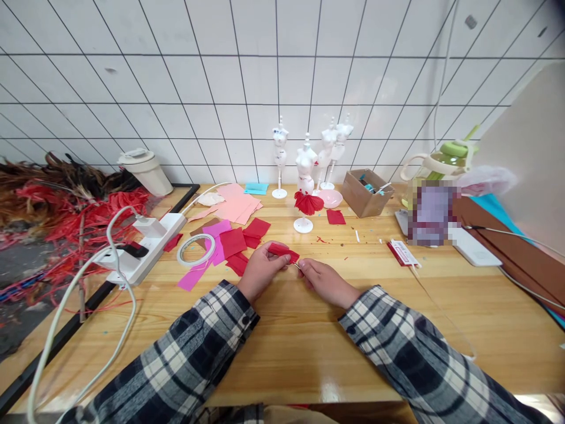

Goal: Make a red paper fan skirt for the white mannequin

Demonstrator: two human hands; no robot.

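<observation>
Between thumb and fingers, my left hand [260,272] pinches a folded piece of red crepe paper [286,253]. My right hand [326,281] is closed on a thin, light-coloured stick [297,265], whose tip meets the paper's right end; its exact kind is too small to tell. Behind my hands stands a small white mannequin [305,165] with a ruffled red paper skirt [308,203] around its stand. Red paper squares [233,242] and magenta paper [194,275] lie to the left of my left hand, with a roll of tape [180,255] on them.
More mannequins [279,156] stand near the tiled wall. A cardboard box [364,200], a pink dish [332,198] and a green-lidded bottle [454,150] are at the back. On the left are a power strip [170,231], looping cables, a white cup [148,174] and red feathery material [106,212].
</observation>
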